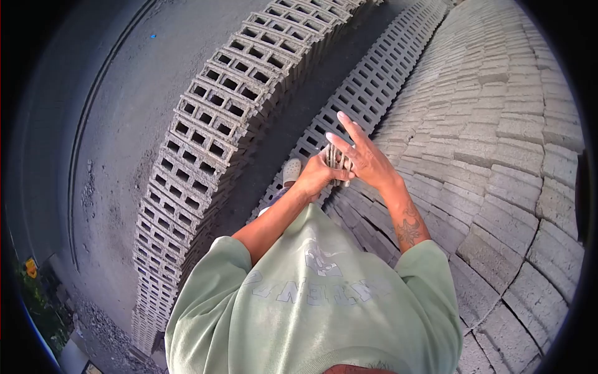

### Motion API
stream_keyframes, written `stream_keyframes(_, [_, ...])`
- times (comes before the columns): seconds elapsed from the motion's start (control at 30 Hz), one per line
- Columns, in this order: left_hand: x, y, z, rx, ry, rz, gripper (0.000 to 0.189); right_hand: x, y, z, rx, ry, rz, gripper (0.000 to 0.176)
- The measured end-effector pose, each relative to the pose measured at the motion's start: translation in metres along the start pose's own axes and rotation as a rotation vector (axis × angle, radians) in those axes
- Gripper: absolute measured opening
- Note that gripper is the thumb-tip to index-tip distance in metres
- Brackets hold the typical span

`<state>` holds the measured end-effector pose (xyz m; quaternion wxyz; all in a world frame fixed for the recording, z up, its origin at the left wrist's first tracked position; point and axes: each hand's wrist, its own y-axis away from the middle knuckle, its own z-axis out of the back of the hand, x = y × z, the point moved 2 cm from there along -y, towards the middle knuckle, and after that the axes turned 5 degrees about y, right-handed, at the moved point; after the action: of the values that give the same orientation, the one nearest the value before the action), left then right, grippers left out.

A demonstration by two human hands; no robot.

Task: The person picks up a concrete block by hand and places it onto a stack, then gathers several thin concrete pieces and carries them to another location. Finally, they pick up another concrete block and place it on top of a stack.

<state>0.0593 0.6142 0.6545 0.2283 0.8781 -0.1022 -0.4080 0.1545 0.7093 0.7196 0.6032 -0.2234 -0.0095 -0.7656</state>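
In front of my chest, my left hand [316, 174] is closed round a small bundle of thin greyish strands [338, 163], which look like cord or wire. My right hand [363, 157] is at the same bundle; its thumb touches the strands, while two fingers stretch out away from it. The remaining fingers of that hand are partly hidden behind the bundle. Both hands are above the edge of a row of hollow blocks [355, 95].
A long curved stack of hollow concrete blocks [215, 98] stands to the left. On the right are tightly packed solid grey blocks [498, 206]. A light perforated shoe [291, 171] shows below my left hand. Grey ground [128, 124] lies at the far left.
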Motion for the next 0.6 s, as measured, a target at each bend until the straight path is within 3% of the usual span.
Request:
stream_keyframes(0.03, [-0.01,0.001,-0.004,-0.017,0.03,-0.015,0.035,-0.008,-0.008,0.0,0.025,0.036,-0.044,0.077])
stream_keyframes(0.07, [-0.001,-0.012,0.005,-0.092,-0.076,-0.057,0.034,-0.013,-0.013,0.008,0.18,-0.021,-0.218,0.083])
stream_keyframes(0.1, [0.012,-0.021,0.016,-0.173,-0.176,-0.084,0.033,-0.022,-0.013,0.014,0.12,-0.099,-0.394,0.082])
stream_keyframes(0.17, [0.016,-0.026,0.034,-0.285,-0.221,-0.051,0.03,-0.071,0.013,-0.003,0.261,-0.32,-0.943,0.048])
stream_keyframes(0.2, [0.011,-0.024,0.039,-0.338,-0.272,-0.05,0.03,-0.083,0.026,-0.025,0.434,-0.528,-0.955,0.036])
stream_keyframes(0.23, [0.006,-0.021,0.044,-0.39,-0.324,-0.046,0.031,-0.081,0.041,-0.053,0.431,-0.979,-0.987,0.043])
stream_keyframes(0.27, [0.001,-0.018,0.044,-0.42,-0.313,-0.057,0.031,-0.07,0.047,-0.075,0.457,-1.212,-0.917,0.05])
stream_keyframes(0.3, [-0.007,-0.015,0.042,-0.45,-0.471,-0.051,0.032,-0.063,0.048,-0.101,0.428,-1.263,-0.9,0.053])
stream_keyframes(0.37, [-0.013,-0.016,0.038,-0.506,-0.717,-0.021,0.033,-0.054,0.044,-0.154,0.359,-1.637,-1.064,0.049])
stream_keyframes(0.4, [0.0,-0.027,0.043,-0.521,-0.776,-0.056,0.031,-0.024,0.009,-0.136,0.194,-1.669,-1.1,0.042])
stream_keyframes(0.43, [0.012,-0.038,0.049,-0.534,-0.837,-0.087,0.028,-0.023,0.0,-0.139,0.189,-1.704,-1.273,0.044])
stream_keyframes(0.6, [-0.007,-0.052,0.034,-0.769,-1.11,-0.154,0.024,-0.063,-0.015,-0.171,0.289,-2.081,-1.039,0.04])
